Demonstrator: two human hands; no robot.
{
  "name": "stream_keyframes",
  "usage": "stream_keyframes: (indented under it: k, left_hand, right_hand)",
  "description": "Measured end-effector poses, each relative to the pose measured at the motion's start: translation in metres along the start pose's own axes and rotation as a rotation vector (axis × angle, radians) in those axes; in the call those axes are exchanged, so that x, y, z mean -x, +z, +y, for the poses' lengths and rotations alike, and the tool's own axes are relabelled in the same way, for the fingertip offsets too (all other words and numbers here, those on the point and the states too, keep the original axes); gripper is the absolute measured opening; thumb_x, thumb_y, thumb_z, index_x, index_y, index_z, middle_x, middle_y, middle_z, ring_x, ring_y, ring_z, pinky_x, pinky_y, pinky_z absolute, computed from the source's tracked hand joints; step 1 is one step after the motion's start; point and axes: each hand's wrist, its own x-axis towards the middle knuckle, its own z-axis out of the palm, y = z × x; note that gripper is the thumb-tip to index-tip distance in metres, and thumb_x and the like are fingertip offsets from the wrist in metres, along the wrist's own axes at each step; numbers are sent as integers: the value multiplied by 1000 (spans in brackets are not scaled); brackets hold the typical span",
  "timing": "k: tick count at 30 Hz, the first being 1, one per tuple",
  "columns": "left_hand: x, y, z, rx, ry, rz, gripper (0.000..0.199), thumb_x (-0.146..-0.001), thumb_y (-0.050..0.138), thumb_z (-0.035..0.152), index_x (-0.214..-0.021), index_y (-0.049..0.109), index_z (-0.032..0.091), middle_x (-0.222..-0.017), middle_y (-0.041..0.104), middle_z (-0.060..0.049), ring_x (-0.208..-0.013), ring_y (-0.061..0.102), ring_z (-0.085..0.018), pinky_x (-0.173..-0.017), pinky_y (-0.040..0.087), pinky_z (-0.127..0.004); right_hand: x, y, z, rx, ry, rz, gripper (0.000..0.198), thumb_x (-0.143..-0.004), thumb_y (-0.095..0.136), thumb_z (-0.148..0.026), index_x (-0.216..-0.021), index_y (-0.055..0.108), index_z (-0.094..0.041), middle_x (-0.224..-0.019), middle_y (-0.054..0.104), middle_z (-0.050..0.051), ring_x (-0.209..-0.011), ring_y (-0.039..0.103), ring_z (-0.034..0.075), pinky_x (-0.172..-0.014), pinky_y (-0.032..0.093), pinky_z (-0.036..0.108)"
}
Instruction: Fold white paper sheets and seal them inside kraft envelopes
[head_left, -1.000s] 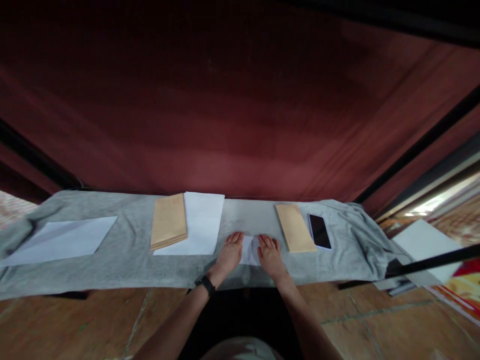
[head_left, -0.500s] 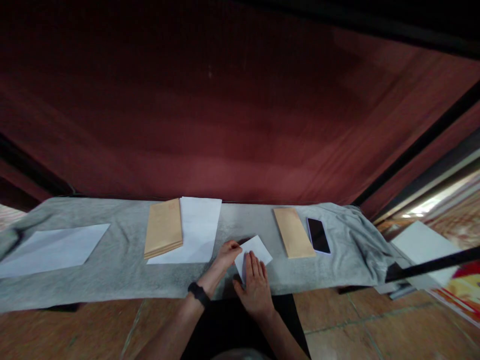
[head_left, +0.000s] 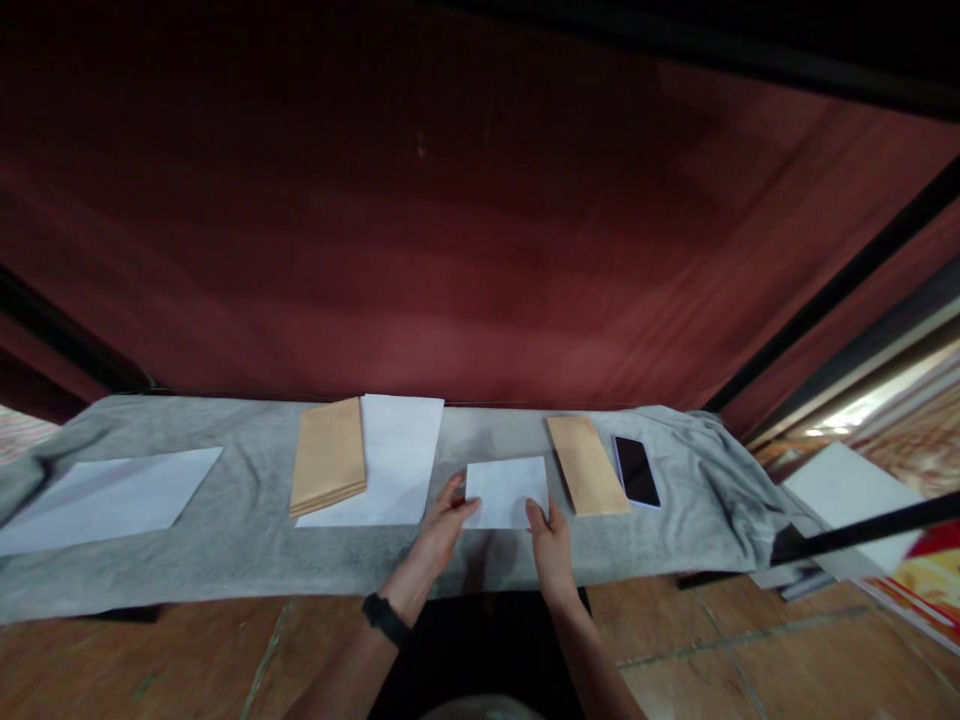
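A small white folded sheet of paper (head_left: 504,488) is held between both hands at the front middle of the cloth-covered table. My left hand (head_left: 444,522), with a black band on the wrist, pinches its left edge, thumb on top. At the lower right corner my right hand (head_left: 552,545) grips the paper, thumb over the face and fingers behind it. To the right of the paper lies a single brown envelope (head_left: 589,466). A stack of brown envelopes (head_left: 328,453) rests at the left, partly over large white paper (head_left: 401,460).
A dark-screened phone (head_left: 637,471) lies right of the single envelope. More white paper (head_left: 112,500) is at the far left on the grey cloth (head_left: 247,540). Behind the table hangs a dark red curtain (head_left: 450,250). A black bar (head_left: 877,525) crosses at the right.
The paper has turned from a slanted position to nearly square and come up off the cloth. My right hand has gone from lying flat on it to gripping its right side.
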Motion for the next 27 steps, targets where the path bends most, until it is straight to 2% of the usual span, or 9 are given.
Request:
stream_keyframes:
  k: [4, 6, 8, 10, 13, 18, 20, 24, 27]
  left_hand:
    - [-17, -4, -11, -247, 159, 55, 77, -69, 71, 18, -142, 46, 14, -63, 59, 8, -60, 59, -14, -63, 46, -26]
    - [-24, -4, -15, -419, 199, 81, 74, -72, 65, 14, -143, 45, 13, -62, 56, 8, -58, 58, -14, -62, 47, -27]
    - [-25, -4, -19, -584, 256, 117, 69, -74, 61, 10, -141, 48, 15, -75, 63, 4, -67, 63, -16, -69, 50, -29]
    - [-22, -3, -22, -737, 338, 146, 64, -76, 58, 6, -138, 51, 17, -99, 66, -3, -85, 66, -18, -82, 53, -32]
    - [-14, -3, -25, -940, 439, 157, 59, -78, 55, 3, -135, 54, 16, -121, 62, -9, -106, 65, -20, -99, 50, -33]
    - [-4, 1, -27, -1287, 617, 173, 46, -87, 49, 9, -131, 60, 16, -142, 53, -14, -131, 52, -27, -110, 43, -43]
    - [-2, 8, -32, -1390, 709, 107, 43, -93, 45, 16, -135, 58, 16, -149, 49, -14, -138, 45, -30, -112, 40, -48]
    - [-4, 21, -50, -1505, 835, -140, 50, -98, 37, 20, -147, 46, 16, -155, 44, -12, -146, 36, -26, -117, 34, -48]
    - [-6, 22, -59, -1568, 827, -163, 54, -96, 37, 20, -149, 41, 11, -157, 40, -15, -147, 33, -25, -119, 31, -47]
  right_hand:
    - [-5, -10, 33, 253, -89, 39, 42, -89, 53, -42, -120, 65, -16, -101, 75, 10, -87, 70, 23, -80, 55, 34]
    - [-7, -14, 46, 405, -137, 40, 44, -91, 49, -38, -125, 62, -14, -101, 74, 12, -83, 70, 23, -79, 55, 35]
    - [-8, -15, 54, 564, -207, 44, 44, -93, 44, -34, -128, 59, -13, -104, 72, 14, -87, 70, 24, -82, 55, 38]
    - [-9, -15, 58, 718, -288, 42, 42, -96, 40, -30, -130, 58, -13, -107, 71, 14, -95, 68, 26, -86, 53, 40]
    - [-10, -14, 58, 911, -371, 32, 40, -97, 38, -24, -132, 57, -16, -105, 70, 13, -97, 66, 25, -88, 51, 39]
    - [-9, -11, 55, 1092, -402, 39, 38, -98, 38, -22, -128, 61, -15, -111, 68, 15, -100, 63, 28, -90, 48, 43]
    - [-6, -7, 55, 1077, -444, 11, 39, -100, 35, -22, -129, 60, -15, -123, 66, 15, -110, 61, 27, -96, 46, 44]
    - [0, 1, 56, 1060, -525, -122, 44, -102, 30, -21, -137, 57, -14, -141, 59, 13, -132, 50, 23, -112, 35, 43]
    - [1, -1, 59, 1133, -511, -139, 46, -103, 33, -27, -143, 52, -14, -148, 53, 13, -139, 45, 25, -116, 29, 46]
